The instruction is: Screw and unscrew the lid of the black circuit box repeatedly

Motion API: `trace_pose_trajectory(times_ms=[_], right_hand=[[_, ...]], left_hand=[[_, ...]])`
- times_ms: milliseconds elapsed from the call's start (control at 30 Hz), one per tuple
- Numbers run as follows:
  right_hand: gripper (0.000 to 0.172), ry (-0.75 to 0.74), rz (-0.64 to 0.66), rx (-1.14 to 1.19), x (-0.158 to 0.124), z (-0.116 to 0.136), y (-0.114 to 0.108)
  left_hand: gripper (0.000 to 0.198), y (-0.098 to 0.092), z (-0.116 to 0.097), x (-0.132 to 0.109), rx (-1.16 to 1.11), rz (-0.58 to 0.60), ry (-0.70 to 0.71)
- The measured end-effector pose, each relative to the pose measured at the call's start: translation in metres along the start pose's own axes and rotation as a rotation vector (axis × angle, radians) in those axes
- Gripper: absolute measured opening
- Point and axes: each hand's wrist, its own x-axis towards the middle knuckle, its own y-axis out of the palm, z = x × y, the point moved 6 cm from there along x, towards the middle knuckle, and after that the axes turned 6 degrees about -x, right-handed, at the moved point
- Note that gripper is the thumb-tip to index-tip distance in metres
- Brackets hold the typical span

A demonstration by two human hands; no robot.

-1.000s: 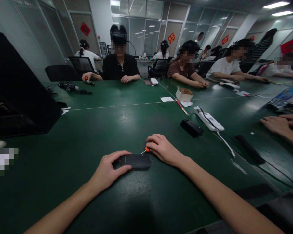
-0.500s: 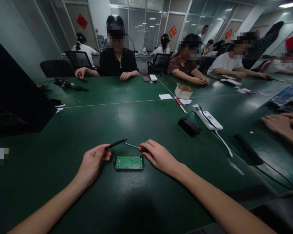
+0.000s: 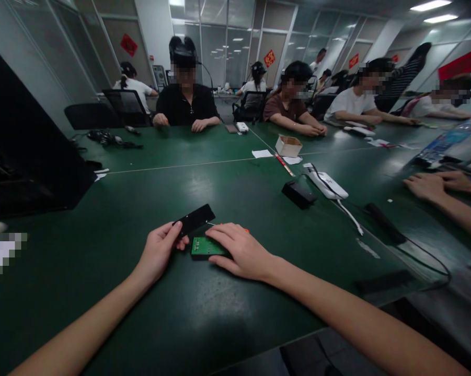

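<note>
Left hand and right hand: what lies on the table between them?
In the head view, a green circuit board in a black case lies there, its right end hidden by the right hand.

Cover plate (image 3: 198,219): matt black, smooth, plastic by look
Circuit board (image 3: 202,244): green, slight sheen
Case (image 3: 200,257): black, plastic-looking, dull edges
Screwdriver (image 3: 210,224): thin bright metal shaft; orange handle (image 3: 246,230) plastic-looking, mostly hidden
Counter (image 3: 102,250): green, smooth, semi-gloss, reflected light at centre of frame
Power strip (image 3: 331,185), right of centre: white smooth plastic
Slip (image 3: 262,153), upper centre: matt white paper
Partition (image 3: 239,52), top of frame: glossy glass
</note>
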Motion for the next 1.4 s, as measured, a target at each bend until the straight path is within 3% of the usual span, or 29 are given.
trace_pose_trajectory(times_ms=[133, 333, 500, 600, 733, 833, 900, 967, 1067, 1167, 1267, 1333, 1400], right_hand=[[0.043, -0.062, 0.041, -0.106, 0.002, 0.014, 0.013], [0.042, -0.077, 0.072, -0.113, 0.000, 0.015, 0.019], [0.043, 0.037, 0.063, 0.040, -0.009, 0.006, -0.008], [0.040, 0.276, -0.123, -0.017, -0.049, -0.033, -0.049], [0.044, 0.560, -0.333, -0.323, -0.143, -0.106, -0.097], [0.051, 0.697, -0.341, -0.367, -0.197, -0.152, -0.107], [0.053, 0.726, -0.344, -0.377, -0.210, -0.163, -0.108], [0.055, 0.702, -0.411, -0.445, -0.201, -0.151, -0.110], [0.048, 0.624, -0.484, -0.379, -0.160, -0.104, -0.107], [0.047, 0.499, -0.233, 0.036, -0.101, -0.046, -0.076], [0.042, 0.409, 0.123, 0.231, -0.057, 0.006, -0.037], [0.040, 0.375, 0.197, 0.322, -0.043, 0.026, -0.023], [0.037, 0.359, 0.172, 0.337, -0.043, 0.029, -0.022]], left_hand=[[0.040, 0.004, -0.001, 0.001, 0.029, 0.065, 0.019], [0.045, 0.004, -0.003, 0.000, 0.080, 0.050, 0.060], [0.049, 0.004, -0.004, -0.002, 0.123, 0.050, 0.064], [0.051, 0.007, -0.004, -0.002, 0.145, 0.088, 0.064], [0.050, 0.023, 0.005, -0.004, 0.122, 0.189, 0.030], [0.044, 0.039, 0.013, -0.009, 0.105, 0.254, 0.010], [0.037, 0.049, 0.016, -0.016, 0.126, 0.319, 0.013], [0.029, 0.056, 0.013, -0.024, 0.162, 0.375, 0.056], [0.021, 0.063, 0.001, -0.037, 0.287, 0.448, 0.202], [0.022, 0.069, -0.012, -0.048, 0.359, 0.552, 0.373], [0.025, 0.070, -0.015, -0.052, 0.374, 0.585, 0.457], [0.023, 0.068, -0.013, -0.051, 0.373, 0.564, 0.458], [0.022, 0.067, -0.012, -0.049, 0.366, 0.539, 0.439]])
